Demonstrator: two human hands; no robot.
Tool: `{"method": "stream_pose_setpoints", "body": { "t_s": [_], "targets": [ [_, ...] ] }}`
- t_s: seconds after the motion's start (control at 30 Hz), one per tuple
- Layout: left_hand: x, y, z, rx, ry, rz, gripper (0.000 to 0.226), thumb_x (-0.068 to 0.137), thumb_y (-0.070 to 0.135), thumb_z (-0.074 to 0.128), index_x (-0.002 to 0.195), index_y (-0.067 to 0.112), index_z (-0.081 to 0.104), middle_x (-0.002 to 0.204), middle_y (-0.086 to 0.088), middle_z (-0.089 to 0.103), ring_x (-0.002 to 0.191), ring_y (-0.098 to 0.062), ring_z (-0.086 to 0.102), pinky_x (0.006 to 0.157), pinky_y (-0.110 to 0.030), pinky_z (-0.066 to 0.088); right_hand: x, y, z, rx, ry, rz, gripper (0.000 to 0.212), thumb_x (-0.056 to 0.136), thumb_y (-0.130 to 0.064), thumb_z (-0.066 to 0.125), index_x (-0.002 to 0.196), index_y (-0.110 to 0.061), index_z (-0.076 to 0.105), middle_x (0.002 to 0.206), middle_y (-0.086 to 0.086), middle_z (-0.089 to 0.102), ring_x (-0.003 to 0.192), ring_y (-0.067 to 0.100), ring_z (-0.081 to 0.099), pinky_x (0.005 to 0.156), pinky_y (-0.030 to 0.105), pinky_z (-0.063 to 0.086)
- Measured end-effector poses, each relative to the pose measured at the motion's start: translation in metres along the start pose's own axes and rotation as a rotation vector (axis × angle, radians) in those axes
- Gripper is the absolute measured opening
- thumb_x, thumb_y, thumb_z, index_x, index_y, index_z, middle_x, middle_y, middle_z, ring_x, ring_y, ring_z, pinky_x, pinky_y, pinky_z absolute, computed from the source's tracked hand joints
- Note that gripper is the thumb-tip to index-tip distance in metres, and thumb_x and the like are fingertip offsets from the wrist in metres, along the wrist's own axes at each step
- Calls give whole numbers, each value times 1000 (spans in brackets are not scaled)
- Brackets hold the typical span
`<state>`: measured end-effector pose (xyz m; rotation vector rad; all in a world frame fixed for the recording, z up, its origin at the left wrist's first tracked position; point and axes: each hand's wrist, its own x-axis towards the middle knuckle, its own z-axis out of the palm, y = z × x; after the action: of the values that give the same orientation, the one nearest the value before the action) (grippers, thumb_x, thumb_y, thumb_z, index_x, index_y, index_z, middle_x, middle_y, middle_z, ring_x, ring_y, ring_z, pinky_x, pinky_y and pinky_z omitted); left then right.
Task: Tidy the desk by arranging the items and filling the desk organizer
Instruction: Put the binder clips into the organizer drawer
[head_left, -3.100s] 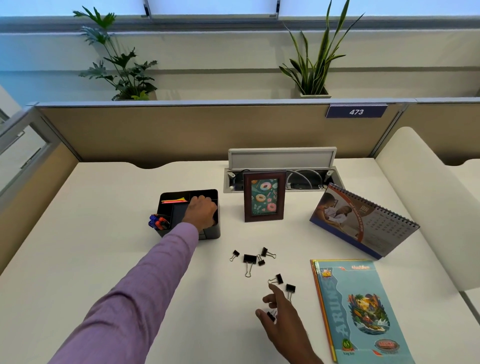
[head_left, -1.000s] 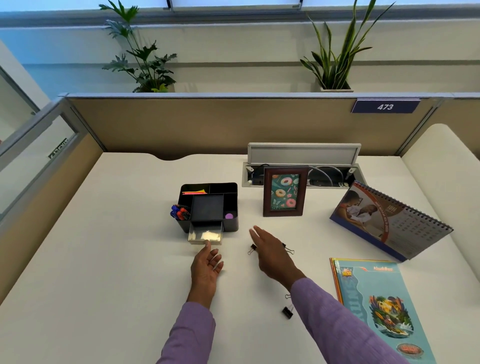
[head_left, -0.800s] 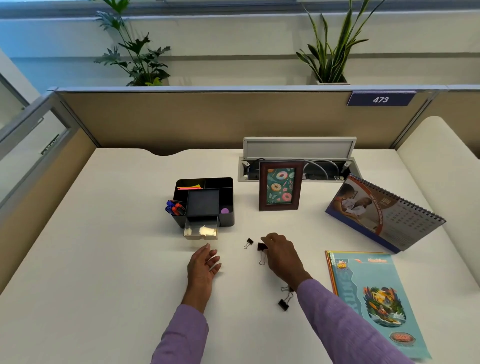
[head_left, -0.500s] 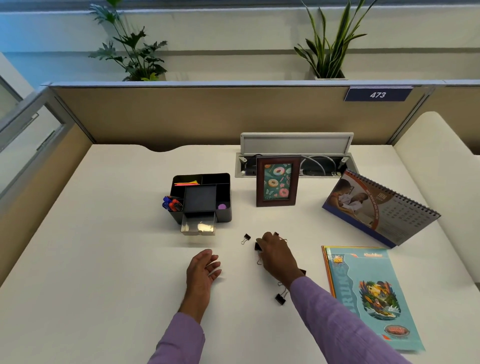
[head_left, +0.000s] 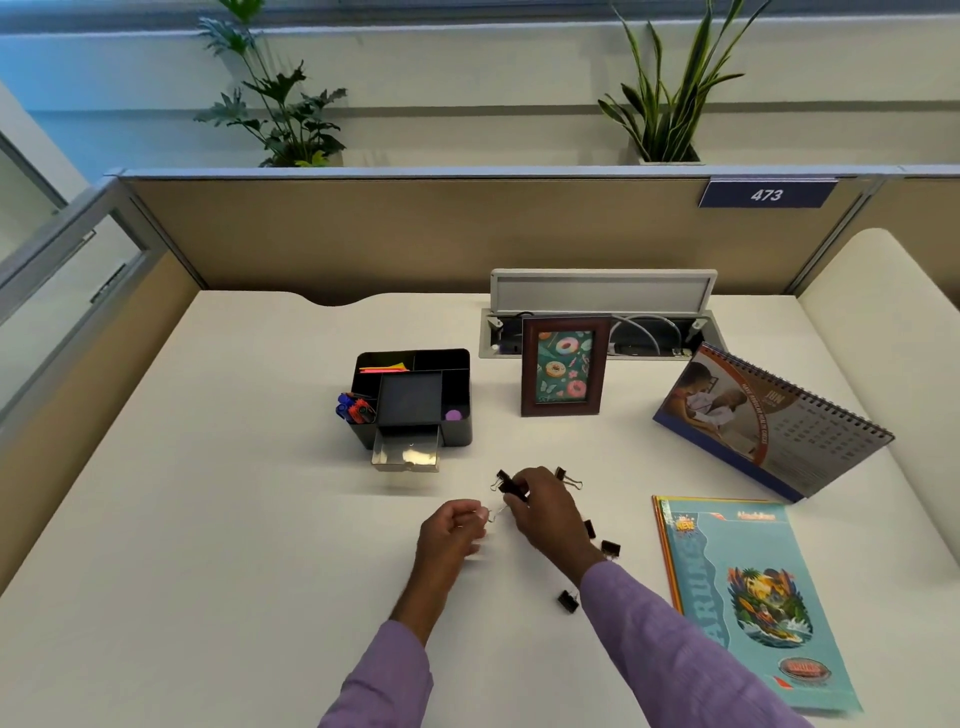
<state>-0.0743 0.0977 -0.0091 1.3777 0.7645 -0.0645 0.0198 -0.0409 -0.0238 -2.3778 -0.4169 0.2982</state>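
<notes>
My right hand (head_left: 543, 512) pinches a black binder clip (head_left: 510, 486) just above the desk, in front of the organizer. My left hand (head_left: 451, 532) is beside it with fingers curled, its fingertips on a wire handle (head_left: 494, 514) that reaches across to the right hand; motion blur hides the exact grip. More black binder clips lie loose on the desk: one (head_left: 566, 475) behind the right hand, two (head_left: 611, 548) by the right wrist and one (head_left: 568, 600) near the right sleeve. The black desk organizer (head_left: 457, 364) holds pens and sticky notes. Its clear drawer (head_left: 407, 456) is pulled out.
A framed doughnut picture (head_left: 564, 365) stands right of the organizer, before an open cable tray (head_left: 602, 291). A spiral desk calendar (head_left: 769, 421) stands at the right, with a teal book (head_left: 748, 597) lying flat in front of it. Partition walls bound the desk at the back and left.
The organizer's drawer has been pulled out. My right hand reached the clips and lifted one. My left hand came off the desk, curled, and moved right to meet it.
</notes>
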Motion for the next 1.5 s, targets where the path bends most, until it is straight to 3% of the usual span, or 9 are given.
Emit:
{"method": "stream_pose_setpoints", "body": {
  "t_s": [0.2, 0.37, 0.57, 0.8, 1.0, 1.1, 1.2, 1.4, 1.5],
  "targets": [
    [2, 18, -3, 91, 101, 105, 5, 91, 14, 67, 95, 13, 71, 82, -8, 76, 69, -23, 71, 63, -32, 58, 4, -16, 4, 153, 67, 29, 20, 87, -32, 66, 99, -16, 66, 94, -4, 65, 84, 13, 60, 76, 30, 49],
    [21, 52, -42, 144, 348, 215, 6, 93, 13, 64, 93, 15, 70, 81, -4, 74, 61, -20, 66, 54, -30, 52, -1, 7, -5, 73, 118, 11, 29, 94, -21, 59, 120, -9, 62, 116, 6, 63, 106, 25, 59, 92, 36, 47],
    [64, 84, -84, 268, 462, 153, 12, 90, 21, 67, 79, 25, 69, 87, -2, 70, 89, -28, 68, 83, -45, 59, 3, 49, -23, -310, 26, 58, 51, 93, -11, 56, 142, -11, 44, 150, 12, 41, 134, 32, 41, 106, 38, 38],
    [80, 88, -79, 411, 391, 157, 8, 88, 12, 70, 86, 16, 76, 86, -1, 72, 89, -25, 68, 83, -42, 59, 0, 67, -29, -417, -187, -71, 70, 85, 5, 51, 149, -19, 34, 160, 2, 22, 142, 26, 30, 108, 34, 37],
    [82, 89, -73, 568, 439, 138, 22, 86, 24, 74, 106, 16, 73, 97, -3, 75, 70, -26, 70, 69, -36, 60, 2, 64, -26, -513, -129, -133, 48, 82, -1, 57, 128, -14, 56, 127, 6, 56, 105, 31, 55, 76, 37, 46],
    [81, 88, -69, 607, 432, 136, 20, 94, 22, 64, 111, 15, 70, 102, -6, 74, 58, -22, 69, 53, -21, 46, 3, 59, -25, -550, -130, -140, 34, 82, -9, 65, 115, -13, 60, 109, 7, 59, 91, 31, 57, 65, 38, 46],
    [80, 84, -68, 634, 412, 120, 25, 99, 18, 54, 120, 14, 67, 110, -7, 72, 53, -19, 68, 53, -21, 45, 5, 54, -23, -574, -118, -126, 26, 79, -10, 67, 104, -14, 60, 100, 5, 57, 85, 30, 56, 57, 37, 43],
    [66, 79, -69, 566, 408, 125, 31, 101, 14, 49, 130, 16, 60, 118, -7, 68, 66, -20, 71, 54, -25, 50, 8, 55, -16, -617, -87, -148, 33, 58, -2, 76, 80, -16, 56, 76, 2, 53, 61, 25, 53, 42, 31, 28],
    [56, 70, -66, 528, 424, 222, 24, 98, 14, 54, 120, 17, 63, 115, -7, 68, 88, -23, 67, 72, -32, 57, 8, 54, -19, -591, -82, -141, 31, 58, -7, 77, 76, -15, 53, 73, 2, 52, 58, 24, 52, 41, 30, 26]
  ]
}}
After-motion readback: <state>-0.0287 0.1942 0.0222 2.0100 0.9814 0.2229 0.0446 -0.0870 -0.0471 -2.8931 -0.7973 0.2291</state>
